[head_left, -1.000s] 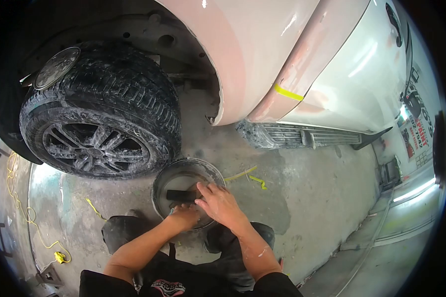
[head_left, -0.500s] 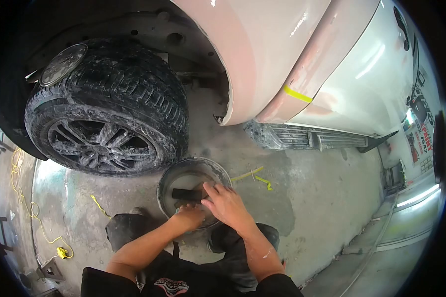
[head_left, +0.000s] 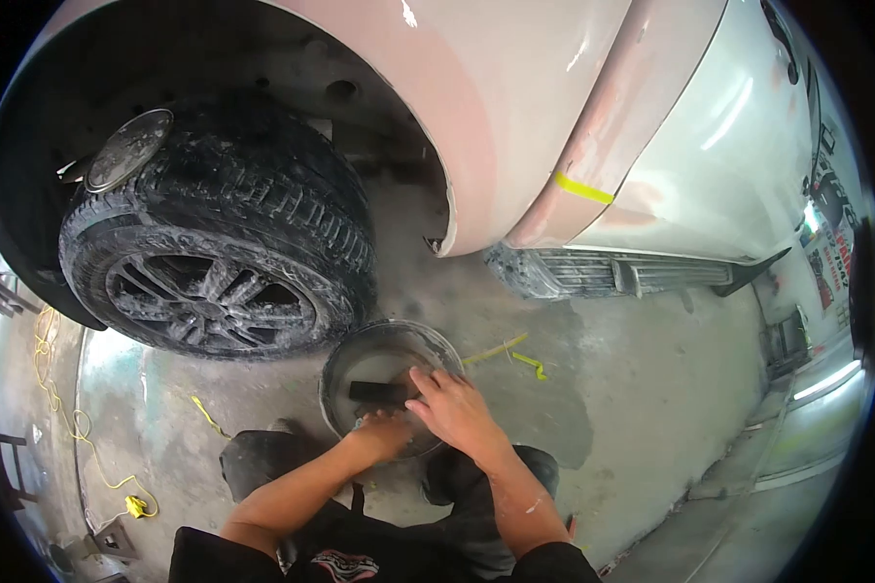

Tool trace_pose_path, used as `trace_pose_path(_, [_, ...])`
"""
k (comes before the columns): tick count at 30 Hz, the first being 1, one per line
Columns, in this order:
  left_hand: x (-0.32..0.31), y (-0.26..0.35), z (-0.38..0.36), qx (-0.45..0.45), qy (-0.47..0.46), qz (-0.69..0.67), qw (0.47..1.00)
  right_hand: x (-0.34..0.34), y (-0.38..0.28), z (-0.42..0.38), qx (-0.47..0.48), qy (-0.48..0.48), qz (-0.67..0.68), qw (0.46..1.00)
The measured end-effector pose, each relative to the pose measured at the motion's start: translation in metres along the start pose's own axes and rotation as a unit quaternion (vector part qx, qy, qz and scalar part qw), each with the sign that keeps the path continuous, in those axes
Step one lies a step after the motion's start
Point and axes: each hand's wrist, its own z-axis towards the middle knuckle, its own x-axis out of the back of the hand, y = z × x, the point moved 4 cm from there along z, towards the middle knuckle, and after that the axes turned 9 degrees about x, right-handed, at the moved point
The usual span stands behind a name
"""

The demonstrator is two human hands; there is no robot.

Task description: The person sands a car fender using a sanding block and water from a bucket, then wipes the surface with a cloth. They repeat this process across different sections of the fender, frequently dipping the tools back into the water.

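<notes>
A round bucket [head_left: 332,361] of cloudy water stands on the floor between my knees. Inside its outline shows a black block [head_left: 377,392], its right end meeting the fingertips of my right hand [head_left: 454,408]. That hand reaches over the right rim, back up, its fingers stretched and slightly apart. My left hand [head_left: 385,436] is closed at the near side of the bucket, lower than the right one. A small pale bluish bit peeks out by its knuckles; I cannot tell what it holds.
Close behind the bucket is a dusty tire [head_left: 262,185] with a round lid [head_left: 129,151] on top. The fender [head_left: 515,117] overhangs at the back, a running board [head_left: 593,274] to its right. Yellow tape scraps [head_left: 530,365] and a yellow cord [head_left: 78,428] lie on the floor.
The whole scene has shifted slightly right and down with my head. Both hands keep nearly the same pose over the bucket, and the black block stays by the right fingertips.
</notes>
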Motion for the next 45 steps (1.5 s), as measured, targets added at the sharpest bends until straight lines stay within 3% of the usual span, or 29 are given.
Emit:
trace_pose_path(14, [-0.002,0.002,0.005,0.004,0.018,-0.008,1.0,0.006,0.004,-0.003,-0.001,0.008,0.008,1.0])
trace_pose_path(17, [0.011,0.007,-0.008,0.001,0.059,-0.026,0.998,0.003,0.005,-0.003,0.006,0.014,0.004,1.0])
trace_pose_path(20, [0.0,0.003,0.004,-0.002,0.002,-0.002,1.0,0.001,0.007,-0.003,0.004,0.011,-0.003,1.0])
trace_pose_path(26, [0.005,0.001,-0.003,0.002,0.085,-0.021,0.996,0.001,0.005,-0.001,0.002,0.0,-0.004,1.0])
trace_pose_path(45, [0.009,0.003,-0.01,0.019,-0.025,0.027,0.999,0.005,0.012,-0.011,-0.02,0.009,0.014,1.0])
